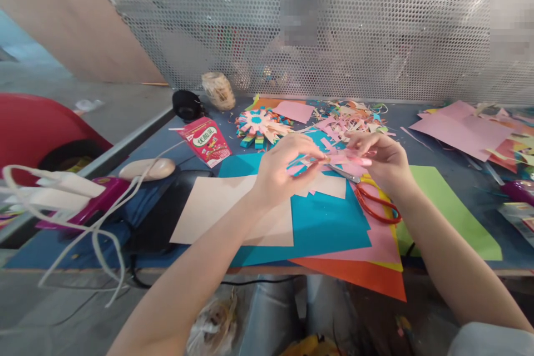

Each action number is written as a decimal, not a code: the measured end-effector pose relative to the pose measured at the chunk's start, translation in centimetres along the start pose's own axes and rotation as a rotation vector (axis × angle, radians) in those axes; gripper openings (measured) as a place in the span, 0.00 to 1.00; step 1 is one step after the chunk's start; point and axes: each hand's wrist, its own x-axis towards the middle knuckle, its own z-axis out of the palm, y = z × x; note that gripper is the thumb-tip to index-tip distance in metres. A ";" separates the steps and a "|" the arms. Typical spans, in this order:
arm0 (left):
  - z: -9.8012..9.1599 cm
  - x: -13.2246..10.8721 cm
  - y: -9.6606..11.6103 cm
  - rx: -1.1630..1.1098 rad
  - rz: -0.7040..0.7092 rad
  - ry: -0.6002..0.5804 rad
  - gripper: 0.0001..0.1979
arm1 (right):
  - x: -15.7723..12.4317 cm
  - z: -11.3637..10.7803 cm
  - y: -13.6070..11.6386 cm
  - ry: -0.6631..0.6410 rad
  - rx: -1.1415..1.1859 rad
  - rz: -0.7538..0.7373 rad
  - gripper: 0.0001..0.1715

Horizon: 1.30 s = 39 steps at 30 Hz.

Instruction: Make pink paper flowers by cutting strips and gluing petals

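My left hand (283, 169) and my right hand (381, 161) meet above the middle of the table, both pinched on a small pink paper strip (348, 160) stretched between them. Under the hands lie stacked paper sheets: cream (217, 211), teal (325, 222), pink and orange (359, 275). Red-handled scissors (375, 203) rest on the sheets just below my right hand, blades pointing toward my left. A finished multi-coloured paper flower (261, 125) sits farther back.
A red drink carton (206, 142) lies at the left, beside a black round object (186, 104) and a tape roll (218, 90). Paper scraps (350, 117) litter the back. A green sheet (450, 211) and pink sheets (463, 130) lie right. A perforated metal screen (334, 22) closes the back.
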 end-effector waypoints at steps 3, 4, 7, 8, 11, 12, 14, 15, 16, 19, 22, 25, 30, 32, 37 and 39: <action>-0.3 -0.1 0.0 0.073 0.228 0.024 0.08 | 0.0 -0.4 -0.5 -0.063 -0.088 -0.100 0.07; -0.3 -0.1 0.0 0.097 0.285 0.031 0.09 | 0.0 -0.5 -0.6 -0.080 -0.111 -0.122 0.08; -0.5 -0.3 -0.2 0.177 0.369 0.021 0.10 | -0.1 -0.7 -0.9 -0.112 -0.149 -0.146 0.11; -0.6 -0.4 -0.3 0.201 0.382 0.012 0.10 | -0.1 -0.7 -0.9 -0.120 -0.151 -0.148 0.11; -0.6 -0.7 -0.6 0.240 0.417 -0.017 0.13 | -0.1 -0.7 -1.0 -0.147 -0.146 -0.145 0.12; -0.6 -0.8 -0.7 0.241 0.422 -0.015 0.14 | -0.1 -0.7 -1.0 -0.154 -0.143 -0.145 0.11; -0.6 -0.9 -0.8 0.231 0.412 -0.008 0.15 | -0.2 -0.6 -1.0 -0.155 -0.135 -0.145 0.11; -0.6 -0.9 -0.7 0.221 0.404 -0.004 0.16 | -0.2 -0.6 -1.1 -0.152 -0.130 -0.144 0.11; -0.5 -0.9 -0.7 0.212 0.400 0.004 0.16 | -0.2 -0.5 -1.1 -0.150 -0.127 -0.141 0.11; -0.5 -0.7 -0.4 0.211 0.407 0.030 0.17 | -0.2 -0.5 -1.1 -0.154 -0.128 -0.135 0.11; -0.4 -0.5 -0.2 0.215 0.404 0.044 0.16 | -0.2 -0.5 -1.1 -0.159 -0.132 -0.138 0.11; -0.4 -0.4 0.0 0.152 0.407 0.059 0.16 | -0.3 -0.5 -0.9 -0.130 -0.113 -0.125 0.11; -0.4 -0.6 0.0 0.046 0.430 0.033 0.17 | -0.3 -0.6 -0.8 -0.099 -0.110 -0.103 0.12; -0.5 -0.8 -0.1 0.019 0.407 0.008 0.17 | -0.3 -0.7 -0.7 -0.098 -0.114 -0.115 0.12; -0.4 -0.9 -0.4 0.039 0.402 0.001 0.19 | -0.4 -0.6 -0.5 -0.101 -0.117 -0.131 0.12; -0.3 -0.9 -0.4 0.061 0.401 -0.012 0.20 | -0.4 -0.6 -0.5 -0.092 -0.127 -0.132 0.13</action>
